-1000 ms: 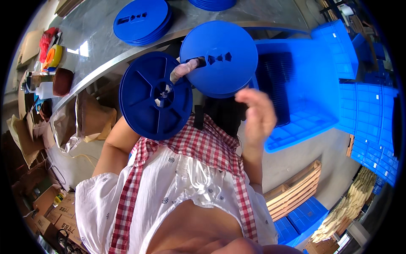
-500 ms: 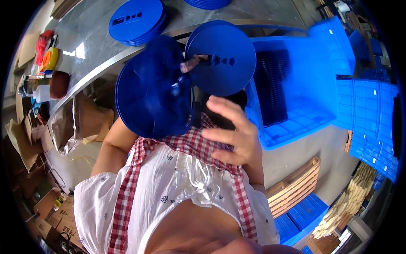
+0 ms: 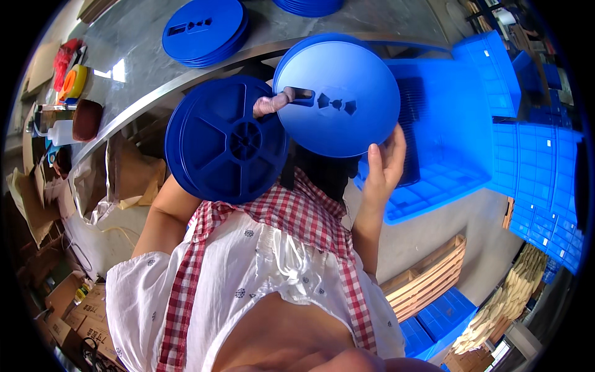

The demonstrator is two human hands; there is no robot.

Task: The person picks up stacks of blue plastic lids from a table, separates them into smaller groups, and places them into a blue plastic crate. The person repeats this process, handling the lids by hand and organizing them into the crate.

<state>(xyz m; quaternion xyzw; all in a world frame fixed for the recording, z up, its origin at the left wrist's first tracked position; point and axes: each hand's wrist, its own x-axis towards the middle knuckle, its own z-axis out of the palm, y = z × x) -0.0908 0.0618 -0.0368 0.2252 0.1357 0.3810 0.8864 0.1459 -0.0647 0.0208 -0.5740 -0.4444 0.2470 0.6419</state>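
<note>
Two sets of round blue plastic reel discs are held up before my chest. The right-hand disc [image 3: 338, 127] has a smooth face with an oblong slot and small cut-outs at its centre; another disc edge shows behind it. The left-hand disc [image 3: 211, 146] shows raised spokes and a hub, also with a second rim behind. Between them, fingers of my left hand [image 3: 273, 104] hook at the slot, closed; the rest of that hand is hidden behind the discs. My right hand [image 3: 387, 162] pinches the smooth disc's lower right rim.
A stack of blue discs [image 3: 204, 31] lies on the grey metal-edged table [image 3: 139, 68], with another stack [image 3: 308, 5] farther right. A large blue crate [image 3: 452, 155] holding dark ribbed discs stands to my right. Beyond are stacked blue bins [image 3: 536, 167] and a wooden pallet [image 3: 427, 266].
My right hand, spread before my chest earlier, has moved up and right onto the smooth disc's rim. The left-hand disc, blurred before, is now steady. The smooth disc has shifted slightly right.
</note>
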